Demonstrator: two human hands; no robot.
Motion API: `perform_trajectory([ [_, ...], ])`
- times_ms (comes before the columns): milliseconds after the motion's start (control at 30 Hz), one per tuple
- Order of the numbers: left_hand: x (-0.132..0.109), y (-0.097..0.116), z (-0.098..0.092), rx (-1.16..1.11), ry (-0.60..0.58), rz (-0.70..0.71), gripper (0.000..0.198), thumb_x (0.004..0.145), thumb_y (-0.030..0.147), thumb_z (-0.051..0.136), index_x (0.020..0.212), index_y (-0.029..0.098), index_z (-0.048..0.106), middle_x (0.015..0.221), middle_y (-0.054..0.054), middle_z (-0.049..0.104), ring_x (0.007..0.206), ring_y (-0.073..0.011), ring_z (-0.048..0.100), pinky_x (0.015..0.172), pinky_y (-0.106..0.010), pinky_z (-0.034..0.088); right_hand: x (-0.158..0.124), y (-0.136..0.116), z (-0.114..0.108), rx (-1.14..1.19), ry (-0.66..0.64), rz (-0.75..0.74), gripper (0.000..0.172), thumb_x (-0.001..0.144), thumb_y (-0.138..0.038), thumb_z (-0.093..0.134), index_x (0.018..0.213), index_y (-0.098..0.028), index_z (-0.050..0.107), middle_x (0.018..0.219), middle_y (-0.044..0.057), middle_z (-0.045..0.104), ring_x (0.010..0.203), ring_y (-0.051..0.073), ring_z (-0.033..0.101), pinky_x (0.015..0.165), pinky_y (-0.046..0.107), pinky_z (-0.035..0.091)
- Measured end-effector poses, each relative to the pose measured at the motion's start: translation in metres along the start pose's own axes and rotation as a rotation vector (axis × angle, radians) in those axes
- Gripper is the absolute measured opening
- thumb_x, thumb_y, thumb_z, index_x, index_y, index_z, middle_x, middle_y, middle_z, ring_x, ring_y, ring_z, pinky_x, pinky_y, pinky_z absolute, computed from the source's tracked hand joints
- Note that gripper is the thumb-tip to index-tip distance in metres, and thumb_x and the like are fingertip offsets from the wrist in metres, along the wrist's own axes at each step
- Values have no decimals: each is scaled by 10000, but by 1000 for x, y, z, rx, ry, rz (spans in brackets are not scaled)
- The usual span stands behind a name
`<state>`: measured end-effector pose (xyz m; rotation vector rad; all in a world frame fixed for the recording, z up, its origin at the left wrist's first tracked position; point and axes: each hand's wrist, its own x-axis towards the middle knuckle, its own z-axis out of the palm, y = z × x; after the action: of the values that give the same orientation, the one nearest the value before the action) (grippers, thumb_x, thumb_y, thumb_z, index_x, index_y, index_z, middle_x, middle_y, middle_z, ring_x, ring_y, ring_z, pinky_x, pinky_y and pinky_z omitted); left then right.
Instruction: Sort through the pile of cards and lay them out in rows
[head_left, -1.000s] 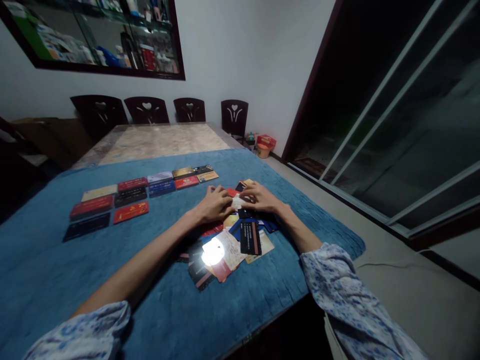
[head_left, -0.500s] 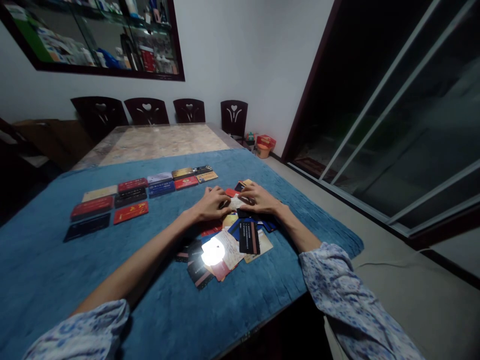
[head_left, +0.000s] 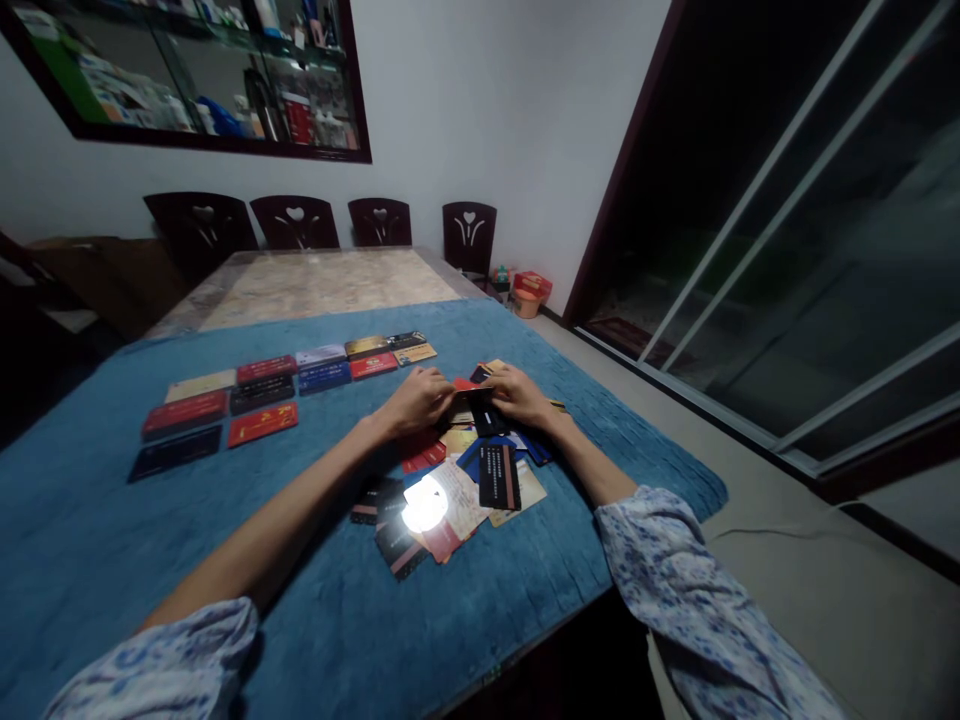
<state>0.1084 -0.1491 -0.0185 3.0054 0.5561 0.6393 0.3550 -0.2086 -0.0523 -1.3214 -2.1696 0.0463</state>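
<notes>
Between my two hands a plastic card (head_left: 472, 391) is held up nearly edge-on, so its face hardly shows. My left hand (head_left: 421, 400) pinches its left end, and my right hand (head_left: 517, 397) grips the right end. Right below lies a loose pile of cards. A black card with a brown stripe (head_left: 499, 476) rests on top there, beside blue cards and a pale one. A bright glare covers a white card (head_left: 427, 503) nearer to me. Red cards (head_left: 422, 452) lie just under my left wrist.
To the left, several cards lie in rows, among them an orange-red card (head_left: 262, 425) and a dark blue card (head_left: 176, 453). A blue cloth (head_left: 315, 560) covers the near part of the table. Dark chairs (head_left: 380, 222) stand along the far side.
The card between my hands has been tipped up from showing its pale face to nearly edge-on. A black card beneath it now shows more.
</notes>
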Motion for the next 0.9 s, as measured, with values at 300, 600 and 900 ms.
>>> perform_trajectory([
  [300,-1,-5,7,-89,68,-99,315,906,105,487,1046,171,761,929,-97,736,870,-204,624,807,-327,474,4,1,8,48,88,139,245,807,-113,608,962,-203,775,886,56,727,894,215,605,846,340,467],
  [600,-2,-2,13,-140,165,-226,201,861,152,587,922,182,776,897,-88,714,942,-249,577,866,-406,472,7,-7,-1,1,168,67,163,900,-216,607,963,-214,757,1004,95,729,939,243,581,858,382,449],
  [900,-5,6,24,-194,300,-382,183,832,149,654,946,203,786,881,-54,707,948,-230,593,870,-388,465,8,-16,-2,53,272,61,136,887,-258,632,961,-212,737,934,79,728,900,241,606,860,391,460],
])
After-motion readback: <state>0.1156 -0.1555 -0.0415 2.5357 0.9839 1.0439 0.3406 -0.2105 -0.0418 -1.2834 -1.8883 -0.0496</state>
